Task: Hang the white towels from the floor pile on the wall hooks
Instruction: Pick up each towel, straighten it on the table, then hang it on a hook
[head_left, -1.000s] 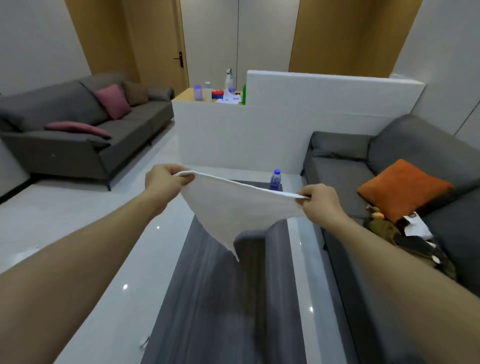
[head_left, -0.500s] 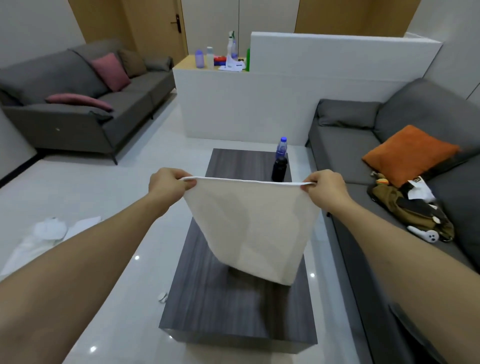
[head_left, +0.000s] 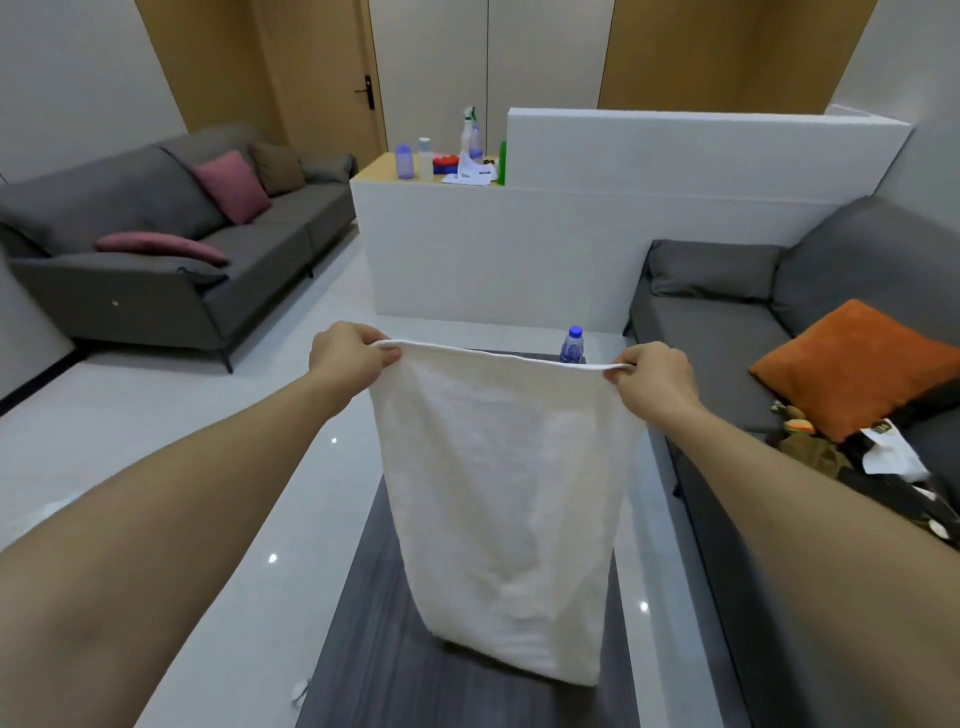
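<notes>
While both arms were stretched out, left hand (head_left: 347, 352) & right hand (head_left: 652, 375) each pinched a top corner of the towel (head_left: 501, 493), which hung flat over the dark table (head_left: 363, 670). Bottle (head_left: 572, 345) w/ blue cap stood behind it; label too blurry to read.

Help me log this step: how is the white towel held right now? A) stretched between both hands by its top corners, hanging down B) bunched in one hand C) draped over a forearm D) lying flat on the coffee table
A: the left hand and the right hand each pinch a top corner of the towel, whose top edge runs taut between them while the rest hangs down.
</notes>
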